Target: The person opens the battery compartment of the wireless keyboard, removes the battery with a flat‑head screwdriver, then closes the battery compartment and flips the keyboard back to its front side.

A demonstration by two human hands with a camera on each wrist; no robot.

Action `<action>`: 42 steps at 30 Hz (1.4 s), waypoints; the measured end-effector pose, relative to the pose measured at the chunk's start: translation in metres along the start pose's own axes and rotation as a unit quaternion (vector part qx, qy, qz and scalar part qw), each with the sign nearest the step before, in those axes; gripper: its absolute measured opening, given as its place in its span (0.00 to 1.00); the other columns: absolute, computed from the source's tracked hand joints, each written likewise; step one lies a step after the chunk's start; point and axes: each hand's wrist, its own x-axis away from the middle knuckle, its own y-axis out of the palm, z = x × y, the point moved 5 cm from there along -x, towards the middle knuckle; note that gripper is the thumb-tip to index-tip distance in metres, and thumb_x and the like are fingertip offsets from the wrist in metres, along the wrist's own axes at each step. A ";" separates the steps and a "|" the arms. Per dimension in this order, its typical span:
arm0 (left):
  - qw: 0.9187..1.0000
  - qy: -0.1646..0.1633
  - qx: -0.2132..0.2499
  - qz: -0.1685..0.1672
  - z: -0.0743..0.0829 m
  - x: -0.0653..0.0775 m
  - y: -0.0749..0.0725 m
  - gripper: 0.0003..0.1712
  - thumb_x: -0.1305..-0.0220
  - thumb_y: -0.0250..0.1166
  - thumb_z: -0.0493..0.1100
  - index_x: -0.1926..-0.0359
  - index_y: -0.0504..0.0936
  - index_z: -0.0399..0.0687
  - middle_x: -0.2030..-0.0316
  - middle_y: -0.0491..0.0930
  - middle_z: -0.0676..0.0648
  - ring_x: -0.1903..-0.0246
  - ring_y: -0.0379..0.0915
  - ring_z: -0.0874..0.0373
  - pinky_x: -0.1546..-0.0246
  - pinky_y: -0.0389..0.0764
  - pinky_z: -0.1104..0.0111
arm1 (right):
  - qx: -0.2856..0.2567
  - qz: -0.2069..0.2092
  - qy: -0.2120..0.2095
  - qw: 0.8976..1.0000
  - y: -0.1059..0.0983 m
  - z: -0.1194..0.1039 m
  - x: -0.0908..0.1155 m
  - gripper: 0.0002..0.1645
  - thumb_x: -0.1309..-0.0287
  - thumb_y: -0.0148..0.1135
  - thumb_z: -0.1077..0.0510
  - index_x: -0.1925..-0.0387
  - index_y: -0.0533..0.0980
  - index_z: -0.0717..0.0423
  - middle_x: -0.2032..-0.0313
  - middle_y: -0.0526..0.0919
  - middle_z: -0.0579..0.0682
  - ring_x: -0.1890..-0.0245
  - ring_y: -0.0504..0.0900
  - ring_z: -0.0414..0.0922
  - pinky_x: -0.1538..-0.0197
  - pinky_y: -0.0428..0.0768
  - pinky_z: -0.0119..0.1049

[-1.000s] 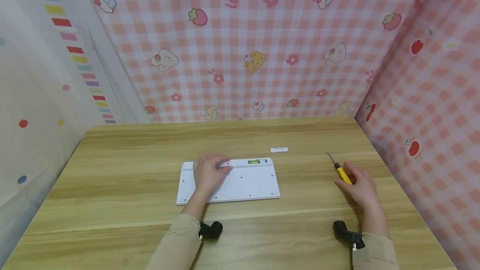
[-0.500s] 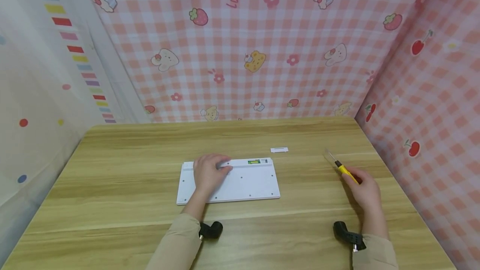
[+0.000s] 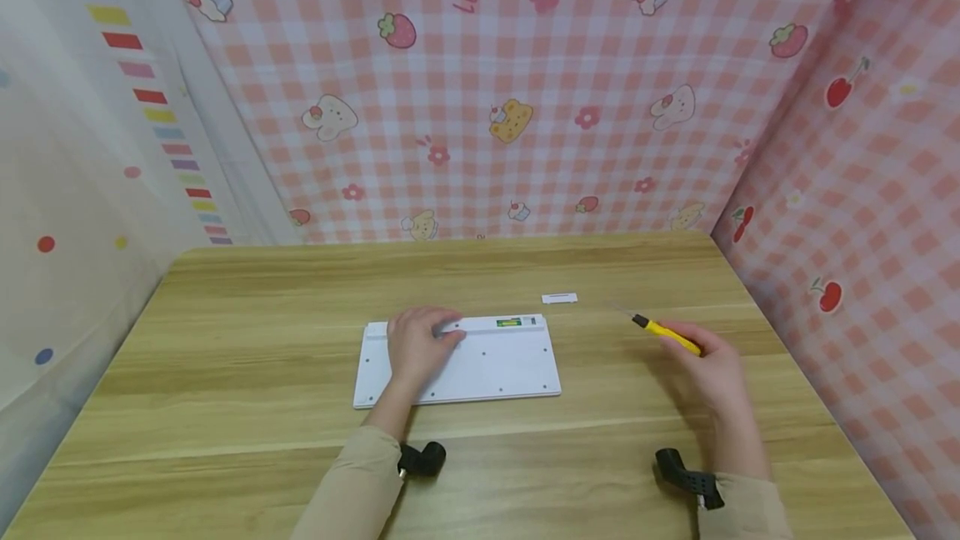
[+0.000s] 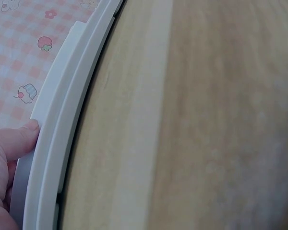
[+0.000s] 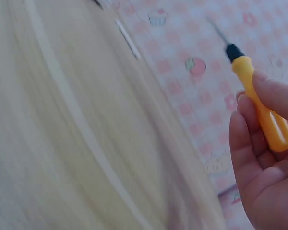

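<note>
My right hand (image 3: 717,362) is pinching a yellow-handled screwdriver (image 5: 265,114), left hand (image 3: 416,346) gripping a white keyboard (image 3: 506,371). Keyboard slot (image 3: 522,322) is holding 1 green-yellow battery (image 3: 508,323).

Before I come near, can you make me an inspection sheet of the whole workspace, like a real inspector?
Surface: wood-patterned table.
Job's things: white keyboard, seemingly underside up, with a green battery showing; small white cover lying apart, beyond its far edge; yellow screwdriver, held off the table.
Clutter: nothing seen.
Left hand: grips the keyboard's far edge.
Right hand: holds the screwdriver by its handle.
Cables: none plainly seen.
Surroundings: pink checked cloth behind and at the right; black camera on each wrist.
</note>
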 end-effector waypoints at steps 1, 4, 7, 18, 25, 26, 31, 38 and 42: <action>1.000 0.000 0.001 0.000 0.000 0.000 0.000 0.15 0.45 0.76 0.47 0.55 0.88 0.57 0.54 0.86 0.54 0.47 0.76 0.52 0.35 0.54 0.55 | -0.003 -0.008 -0.003 1.000 0.003 -0.003 0.000 0.22 0.39 0.69 0.59 0.47 0.79 0.69 0.61 0.81 0.26 0.59 0.77 0.29 0.59 0.77 0.21; 1.000 0.001 0.000 0.000 0.001 0.000 0.000 0.14 0.45 0.76 0.47 0.55 0.88 0.58 0.54 0.86 0.53 0.47 0.76 0.52 0.35 0.55 0.55 | -0.026 -0.029 -0.018 0.999 0.012 -0.011 0.002 0.20 0.40 0.69 0.62 0.48 0.79 0.69 0.61 0.82 0.27 0.60 0.78 0.31 0.60 0.78 0.22; 1.000 0.001 0.001 -0.001 0.002 0.000 0.000 0.14 0.45 0.76 0.47 0.55 0.88 0.58 0.54 0.86 0.53 0.47 0.76 0.52 0.34 0.54 0.55 | -0.037 -0.046 -0.029 0.998 0.019 -0.018 0.002 0.19 0.40 0.69 0.63 0.50 0.80 0.69 0.61 0.83 0.30 0.61 0.78 0.33 0.60 0.78 0.23; 1.000 -0.004 0.003 -0.005 0.001 0.001 -0.001 0.15 0.45 0.76 0.47 0.55 0.88 0.58 0.53 0.85 0.53 0.46 0.75 0.52 0.34 0.54 0.55 | -0.079 -0.101 -0.015 0.992 0.053 -0.035 -0.001 0.21 0.40 0.68 0.64 0.48 0.77 0.73 0.57 0.81 0.39 0.59 0.77 0.38 0.57 0.79 0.26; 1.000 -0.003 0.003 -0.003 0.001 0.001 -0.001 0.14 0.45 0.76 0.47 0.55 0.88 0.58 0.53 0.85 0.53 0.47 0.75 0.52 0.34 0.54 0.55 | -0.084 -0.112 -0.010 0.990 0.070 -0.049 -0.005 0.21 0.40 0.69 0.62 0.49 0.78 0.71 0.55 0.81 0.51 0.61 0.78 0.40 0.57 0.80 0.28; 1.000 -0.002 0.003 -0.003 0.001 0.001 -0.001 0.14 0.45 0.76 0.47 0.55 0.88 0.58 0.53 0.85 0.53 0.47 0.75 0.52 0.34 0.54 0.55 | -0.082 -0.112 -0.010 0.990 0.072 -0.050 -0.006 0.21 0.40 0.69 0.62 0.49 0.78 0.70 0.55 0.81 0.52 0.61 0.78 0.40 0.57 0.80 0.28; 1.000 -0.002 0.000 -0.002 0.001 0.001 -0.001 0.14 0.45 0.76 0.47 0.55 0.88 0.58 0.53 0.85 0.53 0.47 0.76 0.53 0.35 0.55 0.55 | -0.062 -0.114 -0.021 0.991 0.082 -0.054 -0.010 0.20 0.40 0.69 0.60 0.50 0.79 0.68 0.52 0.81 0.60 0.60 0.79 0.43 0.56 0.80 0.28; 1.000 -0.001 0.002 0.001 0.001 0.001 -0.002 0.15 0.45 0.76 0.48 0.55 0.88 0.57 0.53 0.85 0.52 0.47 0.75 0.52 0.35 0.55 0.54 | 0.039 -0.119 -0.056 0.991 0.097 -0.067 -0.020 0.15 0.39 0.69 0.59 0.52 0.80 0.60 0.53 0.81 0.57 0.58 0.78 0.50 0.55 0.79 0.32; 1.000 -0.003 0.003 -0.002 0.001 0.001 0.000 0.15 0.45 0.76 0.48 0.55 0.88 0.57 0.53 0.85 0.53 0.47 0.75 0.52 0.34 0.54 0.54 | 0.088 -0.117 -0.066 0.987 0.105 -0.076 -0.026 0.14 0.39 0.69 0.58 0.54 0.80 0.57 0.54 0.82 0.55 0.57 0.79 0.51 0.53 0.80 0.42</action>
